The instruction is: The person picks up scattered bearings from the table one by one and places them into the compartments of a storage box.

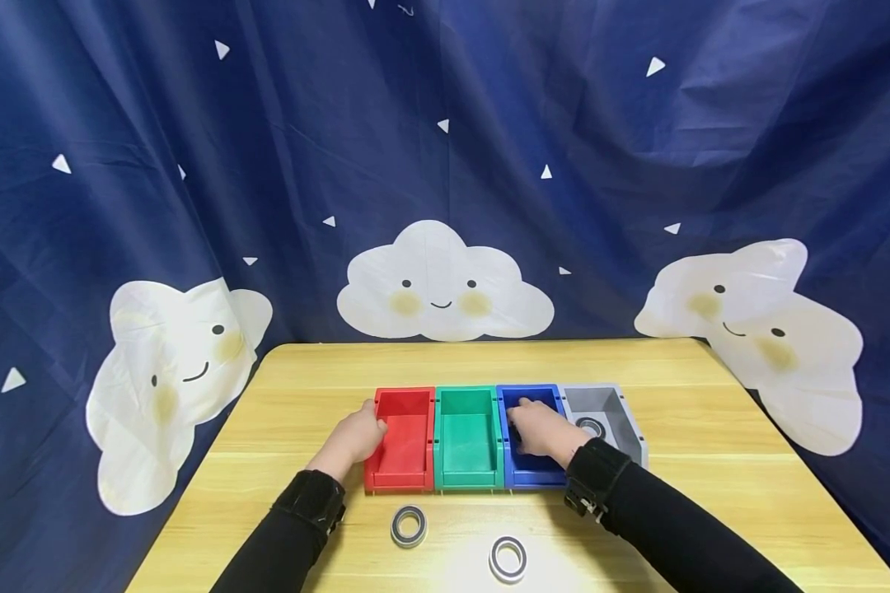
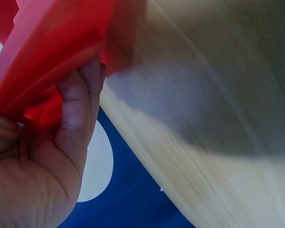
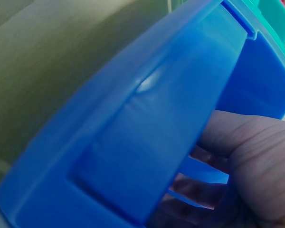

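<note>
Head: left hand [image 1: 358, 434] grips red bin [image 1: 405, 449] edge; right [image 1: 542, 427], inside blue bin [image 1: 534, 478], hold unclear.

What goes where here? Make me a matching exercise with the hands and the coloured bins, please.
Things:
1. left hand
2. right hand
3. green bin
4. grey bin

Places and states:
A. has a ring in it
B. grips a side wall of the red bin
C. reaches inside the blue bin
D. stands between the red and blue bins

Right pairs: 1-B, 2-C, 3-D, 4-A
</note>
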A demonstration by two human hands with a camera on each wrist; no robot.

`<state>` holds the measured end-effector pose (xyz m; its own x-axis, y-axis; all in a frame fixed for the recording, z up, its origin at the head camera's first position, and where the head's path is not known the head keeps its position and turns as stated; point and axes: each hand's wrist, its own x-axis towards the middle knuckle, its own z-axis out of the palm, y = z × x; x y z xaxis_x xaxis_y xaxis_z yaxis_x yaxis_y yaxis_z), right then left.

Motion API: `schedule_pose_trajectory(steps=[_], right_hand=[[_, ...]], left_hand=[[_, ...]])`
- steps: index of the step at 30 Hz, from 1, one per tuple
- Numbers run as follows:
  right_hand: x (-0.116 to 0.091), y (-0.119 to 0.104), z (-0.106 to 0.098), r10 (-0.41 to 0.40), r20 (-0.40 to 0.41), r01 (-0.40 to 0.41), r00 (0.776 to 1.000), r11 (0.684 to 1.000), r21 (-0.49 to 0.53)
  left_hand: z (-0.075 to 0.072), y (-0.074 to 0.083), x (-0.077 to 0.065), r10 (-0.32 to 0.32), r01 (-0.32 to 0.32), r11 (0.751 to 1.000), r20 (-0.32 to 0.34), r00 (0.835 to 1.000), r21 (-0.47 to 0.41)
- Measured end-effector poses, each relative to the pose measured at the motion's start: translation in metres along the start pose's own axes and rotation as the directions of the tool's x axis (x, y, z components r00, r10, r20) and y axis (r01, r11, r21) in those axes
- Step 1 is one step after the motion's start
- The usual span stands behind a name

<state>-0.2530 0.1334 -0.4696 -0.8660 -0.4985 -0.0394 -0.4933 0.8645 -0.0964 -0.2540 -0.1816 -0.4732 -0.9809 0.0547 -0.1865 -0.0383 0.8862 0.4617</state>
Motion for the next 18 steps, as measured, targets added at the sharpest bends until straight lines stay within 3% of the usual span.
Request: schedule_pose_trajectory(steps=[18], right_hand=[[-0.002,-0.0045,-0.0075,0.04,0.024,-0.041,0.999,0.998,0.04]], left_hand=[[-0.0002,0.0001,-0.0001,-0.017,0.017,1.0,0.01,1.0,-0.003]])
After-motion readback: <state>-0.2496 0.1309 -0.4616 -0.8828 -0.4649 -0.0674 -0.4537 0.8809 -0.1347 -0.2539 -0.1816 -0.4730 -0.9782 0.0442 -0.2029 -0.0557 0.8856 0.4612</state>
